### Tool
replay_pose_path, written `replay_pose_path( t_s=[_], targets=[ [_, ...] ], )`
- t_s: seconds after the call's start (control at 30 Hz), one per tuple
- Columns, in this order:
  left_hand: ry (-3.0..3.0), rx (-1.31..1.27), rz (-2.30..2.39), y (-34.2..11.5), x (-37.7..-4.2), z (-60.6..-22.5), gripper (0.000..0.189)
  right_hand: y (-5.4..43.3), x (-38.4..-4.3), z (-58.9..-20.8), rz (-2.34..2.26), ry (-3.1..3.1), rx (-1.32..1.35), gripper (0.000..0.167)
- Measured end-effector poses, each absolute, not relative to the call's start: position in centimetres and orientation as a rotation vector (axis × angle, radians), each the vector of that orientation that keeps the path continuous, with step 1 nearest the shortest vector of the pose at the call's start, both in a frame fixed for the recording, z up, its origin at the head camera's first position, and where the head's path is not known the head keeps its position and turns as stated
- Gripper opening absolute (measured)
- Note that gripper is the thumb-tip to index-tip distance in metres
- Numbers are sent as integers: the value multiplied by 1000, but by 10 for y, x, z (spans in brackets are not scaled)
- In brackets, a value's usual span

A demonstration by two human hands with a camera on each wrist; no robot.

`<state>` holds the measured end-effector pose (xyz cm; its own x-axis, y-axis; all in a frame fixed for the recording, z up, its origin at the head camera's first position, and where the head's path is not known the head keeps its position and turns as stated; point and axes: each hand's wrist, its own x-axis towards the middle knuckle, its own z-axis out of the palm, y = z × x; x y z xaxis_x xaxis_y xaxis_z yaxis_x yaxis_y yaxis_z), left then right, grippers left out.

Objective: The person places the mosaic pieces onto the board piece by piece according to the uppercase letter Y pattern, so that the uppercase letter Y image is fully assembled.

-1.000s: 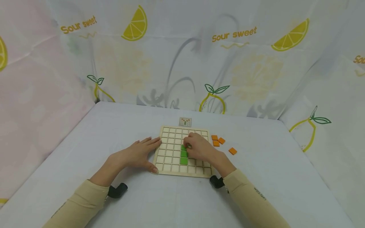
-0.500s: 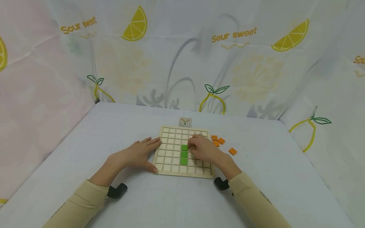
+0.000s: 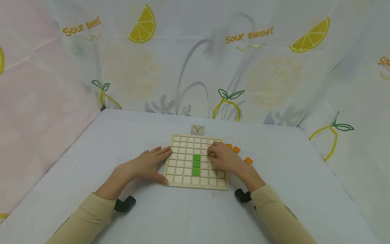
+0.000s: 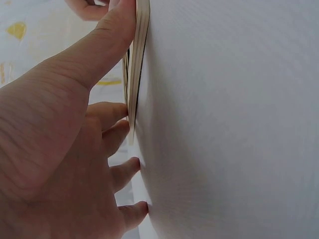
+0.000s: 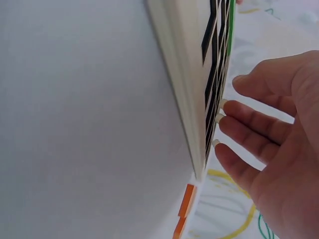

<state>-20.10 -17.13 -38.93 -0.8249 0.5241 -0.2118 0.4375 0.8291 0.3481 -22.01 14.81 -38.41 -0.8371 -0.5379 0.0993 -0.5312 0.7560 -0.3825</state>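
A pale wooden grid board (image 3: 179, 170) lies flat on the table in the head view, with three green square tiles (image 3: 196, 164) in a column near its middle. My left hand (image 3: 148, 165) rests along the board's left side, fingers spread and thumb at the near corner. In the left wrist view the thumb touches the board's edge (image 4: 140, 55). Over the right part of the grid hovers my right hand (image 3: 224, 158), fingers loosely bent. Nothing shows between its thumb and fingers in the right wrist view, where the fingertips (image 5: 225, 119) are close over the board.
Several orange square tiles (image 3: 236, 149) lie just right of the board, some partly covered by the right hand. A small card (image 3: 197, 130) with a coloured grid pattern lies behind the board on the white tabletop (image 3: 137, 125). A lemon-printed curtain (image 3: 189, 51) stands behind.
My right hand has drawn back to the right from the farthest green tile, uncovering the whole green column and covering some orange tiles. The left hand has stayed in place.
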Motion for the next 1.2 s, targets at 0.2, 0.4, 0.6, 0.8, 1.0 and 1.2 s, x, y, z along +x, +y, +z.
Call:
replay_pose_path(
  t_s=[0.2,0.4,0.6,0.8,1.0,1.2],
  targets=[
    [2708,722,419,-171,-200,-387,118,160,-221,-387,-636,2946,-848,19],
    [2712,733,429,-170,-199,-386,119,171,-223,-385,-617,2986,-839,18],
    [2716,743,428,-171,-198,-386,118,180,-224,-385,-615,3021,-757,19],
    [2716,744,425,-171,-199,-387,118,190,-226,-385,-554,3077,-738,21],
    [2715,738,421,-171,-199,-386,119,198,-229,-386,-471,3099,-668,21],
    [2710,721,426,-170,-199,-386,119,202,-229,-386,-460,3097,-657,23]
  ],
)
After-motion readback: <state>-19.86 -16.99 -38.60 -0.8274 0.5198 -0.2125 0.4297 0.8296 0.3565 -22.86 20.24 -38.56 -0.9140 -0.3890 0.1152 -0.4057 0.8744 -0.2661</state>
